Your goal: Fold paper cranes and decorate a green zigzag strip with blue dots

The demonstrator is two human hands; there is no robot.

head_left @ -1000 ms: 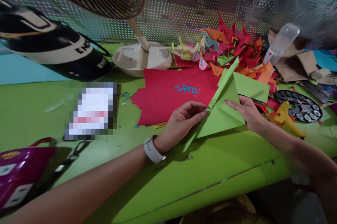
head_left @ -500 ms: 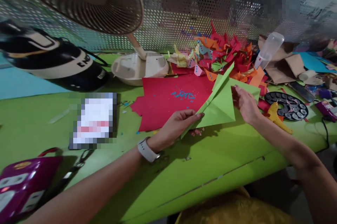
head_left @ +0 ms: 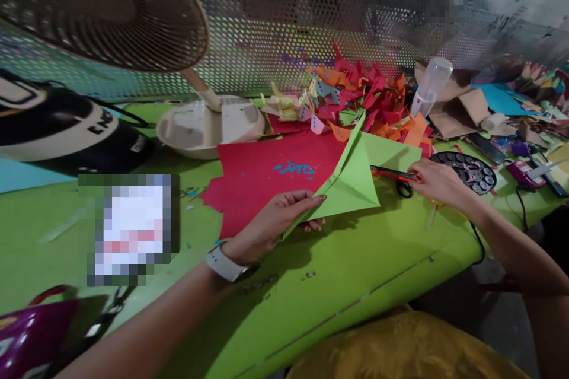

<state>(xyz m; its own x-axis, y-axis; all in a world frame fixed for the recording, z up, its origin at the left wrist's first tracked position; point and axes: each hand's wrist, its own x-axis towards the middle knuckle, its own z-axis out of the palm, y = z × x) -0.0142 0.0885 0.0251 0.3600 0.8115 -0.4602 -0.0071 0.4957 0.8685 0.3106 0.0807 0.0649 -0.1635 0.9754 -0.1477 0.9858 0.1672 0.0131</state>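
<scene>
Smooth, matt green paper point(head_left: 355, 186) at centre; matt red paper point(head_left: 249, 171) to its left; smooth, faintly glossy tabletop point(head_left: 368, 254); perforated, metal-looking screen point(head_left: 275, 29), far; clear plastic bottle point(head_left: 434, 81), far right.

The fan head point(head_left: 128, 23) runs past the top and left edges; the black bottle point(head_left: 71, 139) is cut off at left. Pixelation blurs a pale object point(head_left: 133, 219) beyond telling. The right hand point(head_left: 440, 183) partly hides the scissors point(head_left: 393, 174), green paper point(head_left: 355, 183) part of the red sheet point(head_left: 249, 171).

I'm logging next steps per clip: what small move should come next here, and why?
Probably the right hand should bring the scissors to the folded green paper: it is at their handles, and the left hand pinches the paper at its lower left end.
</scene>
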